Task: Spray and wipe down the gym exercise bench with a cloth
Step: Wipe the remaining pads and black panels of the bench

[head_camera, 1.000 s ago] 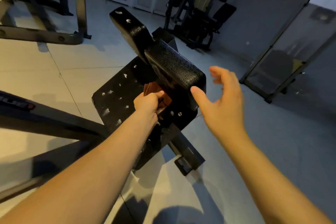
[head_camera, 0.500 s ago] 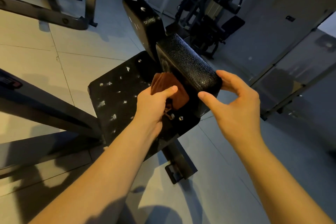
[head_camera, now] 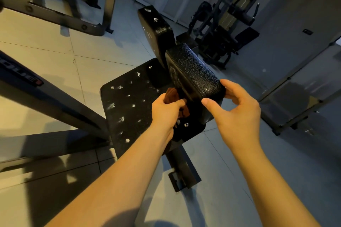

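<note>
A black padded bench stands in the middle of the view, with a flat seat plate [head_camera: 129, 105] flecked with white marks and two upright pads. My left hand [head_camera: 166, 110] grips a brown cloth [head_camera: 172, 95] against the base of the near pad [head_camera: 193, 75]. My right hand [head_camera: 238, 114] curls its thumb and fingers round that pad's near end. The far pad [head_camera: 156, 29] stands behind it, also marked with white spots. No spray bottle is in view.
A dark metal frame beam [head_camera: 46, 97] crosses the left floor, and another machine frame [head_camera: 55, 11] sits at the top left. A weight machine [head_camera: 227, 26] stands at the back right. The bench's foot bracket [head_camera: 182, 177] rests on the tiled floor between my forearms.
My right hand came in from open air and closed round the near pad's end. My left hand stayed at the pad's base with the cloth, which now shows less.
</note>
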